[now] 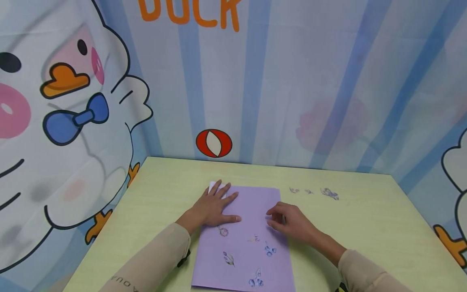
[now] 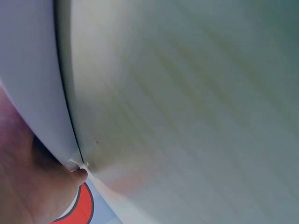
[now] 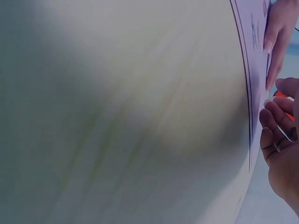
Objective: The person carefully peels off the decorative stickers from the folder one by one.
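The purple sheet (image 1: 246,237), dotted with floral pictures (image 1: 229,258), is pressed by the spread left hand (image 1: 214,206). Over its right edge the right hand (image 1: 292,221) is held loosely curled, nothing visibly gripped. Both lie above the desk (image 1: 365,227), by which the sheet is carried.

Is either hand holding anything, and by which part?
Nothing is visibly held: the left hand lies spread on the purple paper, and nothing shows in the right hand.

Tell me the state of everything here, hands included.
Purple sheet: lying on the table.
Sheet's plant designs: five visible, spaced apart.
Table's small designs: three, in a row.
Left hand: fingers spread, resting on the sheet.
Right hand: fingers bent, near the sheet's right edge.
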The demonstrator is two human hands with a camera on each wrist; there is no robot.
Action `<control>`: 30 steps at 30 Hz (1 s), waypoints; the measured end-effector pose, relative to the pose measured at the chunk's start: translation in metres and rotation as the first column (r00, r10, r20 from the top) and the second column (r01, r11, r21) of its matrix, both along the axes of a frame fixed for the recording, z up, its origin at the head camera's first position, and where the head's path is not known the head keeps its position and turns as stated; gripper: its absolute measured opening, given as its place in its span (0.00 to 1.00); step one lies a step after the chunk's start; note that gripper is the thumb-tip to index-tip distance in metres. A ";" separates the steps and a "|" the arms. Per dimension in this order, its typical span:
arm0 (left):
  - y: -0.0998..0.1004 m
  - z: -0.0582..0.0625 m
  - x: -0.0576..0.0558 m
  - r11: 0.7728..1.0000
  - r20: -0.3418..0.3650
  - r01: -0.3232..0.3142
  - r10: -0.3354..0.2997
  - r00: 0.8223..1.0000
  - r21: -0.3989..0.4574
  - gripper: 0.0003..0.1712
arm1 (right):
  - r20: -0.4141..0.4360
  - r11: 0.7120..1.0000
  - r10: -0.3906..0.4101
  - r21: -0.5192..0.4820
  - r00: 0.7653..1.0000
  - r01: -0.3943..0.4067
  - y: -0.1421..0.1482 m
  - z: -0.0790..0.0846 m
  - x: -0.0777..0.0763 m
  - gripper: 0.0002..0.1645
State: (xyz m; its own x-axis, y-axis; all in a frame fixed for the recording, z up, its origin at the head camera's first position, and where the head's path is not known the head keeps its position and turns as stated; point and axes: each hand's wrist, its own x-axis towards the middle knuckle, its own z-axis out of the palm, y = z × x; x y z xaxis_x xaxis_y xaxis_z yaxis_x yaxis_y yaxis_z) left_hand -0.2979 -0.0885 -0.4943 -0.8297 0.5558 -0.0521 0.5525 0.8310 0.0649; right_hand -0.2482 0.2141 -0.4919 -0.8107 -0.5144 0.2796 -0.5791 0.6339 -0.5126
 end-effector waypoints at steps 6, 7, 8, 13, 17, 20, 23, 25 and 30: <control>0.001 0.002 0.001 1.000 0.003 0.004 -0.004 1.000 0.002 0.54 | 0.041 0.999 0.054 0.003 0.998 -0.055 -0.011 0.000 0.008 0.12; 0.001 0.002 0.001 1.000 0.003 0.005 -0.005 1.000 0.003 0.54 | 0.048 0.998 0.060 0.005 0.997 -0.061 -0.013 0.001 0.009 0.11; 0.001 0.002 0.000 1.000 0.002 0.005 -0.005 1.000 0.002 0.54 | 0.056 0.998 0.068 0.004 0.996 -0.068 -0.015 0.001 0.011 0.11; 0.000 0.001 -0.001 1.000 -0.003 0.004 -0.004 1.000 -0.007 0.54 | 0.104 0.996 0.081 0.036 0.991 -0.085 -0.022 0.004 0.016 0.12; 0.000 0.000 -0.001 1.000 -0.004 0.007 -0.007 1.000 -0.003 0.54 | 0.117 0.992 0.091 0.074 0.989 -0.100 -0.026 0.005 0.018 0.12; 0.000 0.000 -0.001 1.000 -0.003 0.008 -0.008 1.000 -0.001 0.54 | 0.115 0.989 0.102 0.095 0.988 -0.113 -0.027 0.003 0.019 0.11; 0.000 0.001 0.000 1.000 -0.001 0.008 -0.008 1.000 0.001 0.54 | 0.104 0.986 0.114 0.108 0.988 -0.125 -0.029 0.002 0.019 0.10; 0.000 0.001 0.000 1.000 -0.001 0.007 -0.007 1.000 0.001 0.54 | 0.095 0.985 0.121 0.110 0.988 -0.131 -0.029 0.001 0.020 0.10; 0.000 0.002 0.000 1.000 0.000 0.005 -0.005 1.000 0.001 0.54 | 0.072 0.982 0.125 0.130 0.990 -0.133 -0.030 0.000 0.022 0.10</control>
